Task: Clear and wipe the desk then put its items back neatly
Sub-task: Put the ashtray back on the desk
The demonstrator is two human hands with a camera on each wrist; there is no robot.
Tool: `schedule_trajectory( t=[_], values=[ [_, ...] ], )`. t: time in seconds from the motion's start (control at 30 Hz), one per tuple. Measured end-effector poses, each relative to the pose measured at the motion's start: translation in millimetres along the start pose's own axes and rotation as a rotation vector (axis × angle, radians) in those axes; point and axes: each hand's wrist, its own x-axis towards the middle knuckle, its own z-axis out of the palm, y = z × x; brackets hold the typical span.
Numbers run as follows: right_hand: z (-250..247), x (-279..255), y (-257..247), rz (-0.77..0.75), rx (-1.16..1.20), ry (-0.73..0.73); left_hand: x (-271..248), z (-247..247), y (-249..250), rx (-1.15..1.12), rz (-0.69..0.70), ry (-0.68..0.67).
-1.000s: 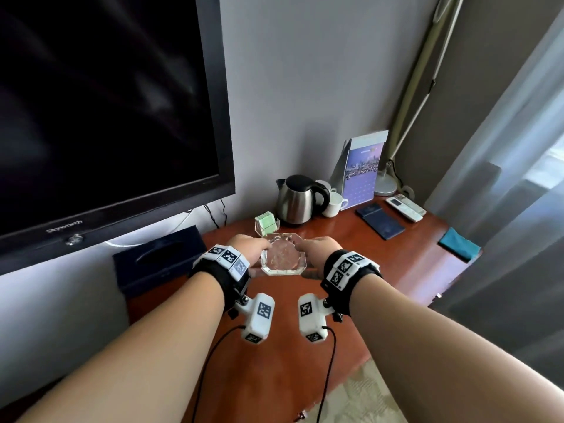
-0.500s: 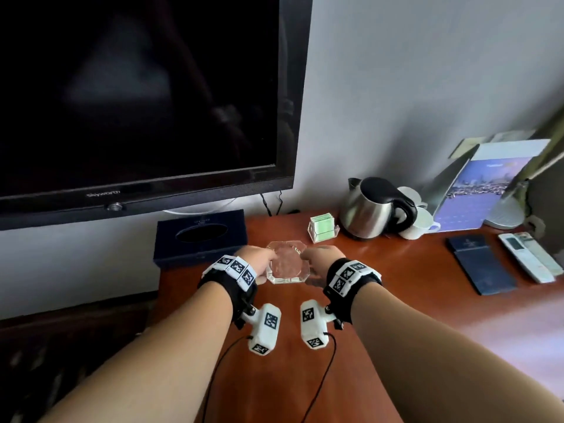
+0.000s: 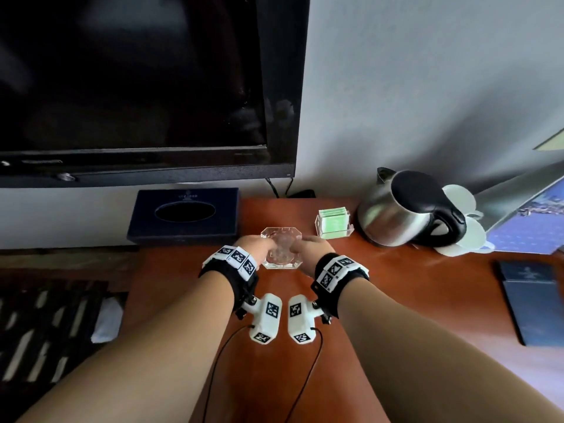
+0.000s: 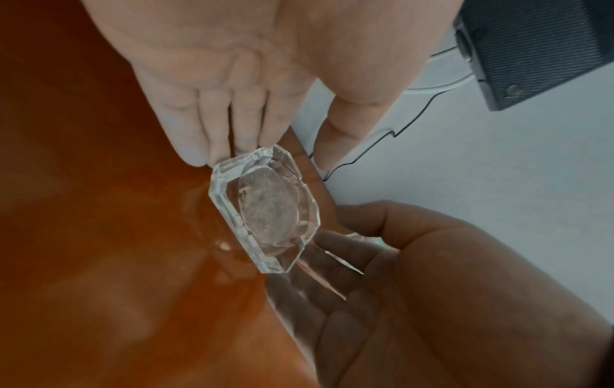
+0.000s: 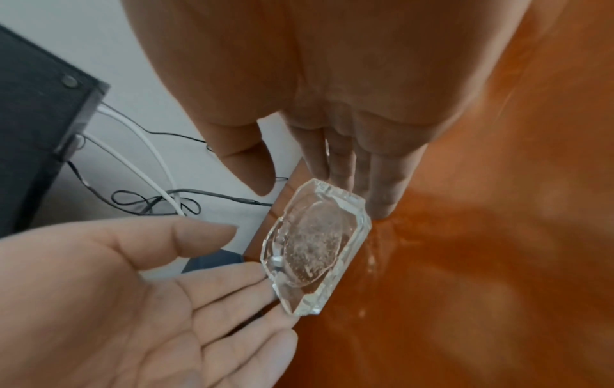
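Here both hands met at a clear glass ashtray (image 3: 281, 251) on the wooden counter (image 3: 396, 300), near its back left part, just in front of a dark tissue box (image 3: 183, 213). The left hand (image 3: 255, 246) had its fingers (image 4: 212, 136) straight and close together, tips against one edge of the ashtray (image 4: 265, 212), thumb apart and off the glass. The right hand (image 3: 311, 248) mirrored it — fingers (image 5: 352, 162) straight, tips at the opposite edge of the ashtray (image 5: 315, 246), thumb held free above. Neither hand curled round the glass; each merely touched a side, and the ashtray seemed to rest on the counter, though I could not tell for sure. To the right stood a small holder of green packets (image 3: 333, 222), then a steel kettle (image 3: 406, 209) with white cups (image 3: 467, 227) behind it. A dark folder (image 3: 537, 303) lay well apart at the right edge — a TV (image 3: 137, 87) hung on the wall above.
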Motion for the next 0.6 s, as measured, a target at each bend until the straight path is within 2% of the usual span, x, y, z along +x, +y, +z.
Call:
schedule_trajectory(
  t=[0.3, 0.6],
  values=[
    [1.3, 22.3, -17.6, -0.118, -0.153, 0.009, 42.7, 3.2, 8.3, -0.030, -0.007, 0.084],
    [-0.5, 26.7, -25.8, -0.167, -0.148, 0.025, 26.6, -0.7, 19.2, 0.053, 0.164, 0.123]
  ],
)
